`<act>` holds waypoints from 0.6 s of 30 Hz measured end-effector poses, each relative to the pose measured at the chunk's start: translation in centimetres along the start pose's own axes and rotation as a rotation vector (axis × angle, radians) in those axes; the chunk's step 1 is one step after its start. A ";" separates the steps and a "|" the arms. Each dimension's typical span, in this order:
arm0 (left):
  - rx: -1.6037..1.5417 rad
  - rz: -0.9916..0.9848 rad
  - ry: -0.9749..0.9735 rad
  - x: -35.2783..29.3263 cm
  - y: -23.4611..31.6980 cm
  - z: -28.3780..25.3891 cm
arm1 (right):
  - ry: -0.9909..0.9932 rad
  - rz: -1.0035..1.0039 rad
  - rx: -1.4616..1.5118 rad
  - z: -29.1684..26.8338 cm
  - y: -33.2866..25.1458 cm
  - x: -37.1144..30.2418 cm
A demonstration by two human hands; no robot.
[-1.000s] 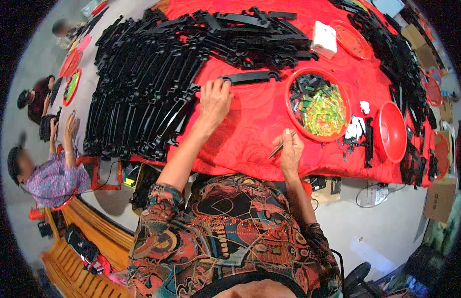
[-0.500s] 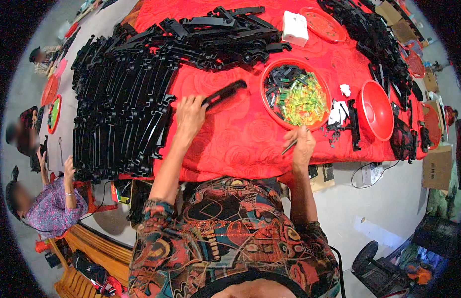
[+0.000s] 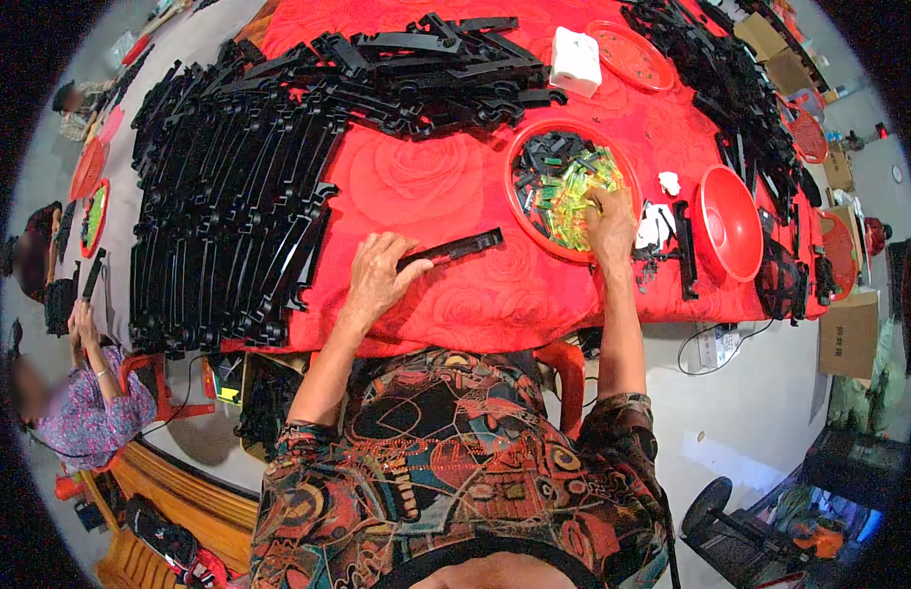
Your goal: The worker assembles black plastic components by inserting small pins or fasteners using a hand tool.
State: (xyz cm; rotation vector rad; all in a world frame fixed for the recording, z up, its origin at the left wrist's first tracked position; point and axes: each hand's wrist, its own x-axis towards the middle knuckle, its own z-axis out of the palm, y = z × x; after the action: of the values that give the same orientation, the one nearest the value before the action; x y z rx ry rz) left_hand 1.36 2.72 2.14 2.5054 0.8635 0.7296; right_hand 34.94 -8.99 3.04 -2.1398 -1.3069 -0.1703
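My left hand (image 3: 379, 270) grips one end of a long black plastic part (image 3: 463, 246), which lies slantwise low over the red cloth and points toward the bowl. My right hand (image 3: 613, 226) reaches over the near right side of a red plastic bowl (image 3: 514, 201), its fingers bent down among small yellow-green strips (image 3: 569, 218). What those fingertips pinch is hidden. Small black pieces (image 3: 552, 155) fill the far left side of the same bowl. Left of my left hand, many similar black parts (image 3: 220, 226) lie stacked in rows.
More black parts (image 3: 426, 74) are heaped at the back. A white tissue pack (image 3: 575, 61) and a red tray (image 3: 632, 57) stand behind the bowl. An empty red bowl (image 3: 727, 221) tilts at the right, near crumpled white paper (image 3: 656, 226). Another person (image 3: 92, 407) sits at the left.
My right hand has moved from the bowl's near rim, where it held a thin dark piece, into the yellow-green strips. My left hand has lowered the black part toward me and turned it flatter.
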 end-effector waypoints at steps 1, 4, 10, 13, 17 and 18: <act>0.000 0.011 0.006 -0.3 0.1 -0.4 | -0.075 0.014 -0.146 0.3 -0.6 0.2; 0.057 0.054 0.040 -1.1 0.1 -0.5 | -0.172 0.073 -0.244 1.3 0.1 0.5; 0.088 0.000 -0.037 -1.9 -0.5 0.5 | -0.226 -0.022 -0.255 0.7 1.0 0.7; 0.048 -0.018 -0.049 -2.0 -0.3 0.4 | -0.248 -0.046 -0.229 0.5 1.2 0.7; 0.006 -0.007 -0.092 -2.6 -0.3 0.2 | -0.166 -0.118 -0.155 0.4 2.1 0.6; -0.008 -0.010 -0.097 -2.9 -0.2 0.1 | -0.101 -0.115 -0.059 0.2 2.3 0.4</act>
State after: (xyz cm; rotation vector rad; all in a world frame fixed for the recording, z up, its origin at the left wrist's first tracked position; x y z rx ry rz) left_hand -0.62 0.97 0.92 2.5055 0.8363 0.6016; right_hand 37.05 -9.29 2.11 -2.1472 -1.5014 -0.1513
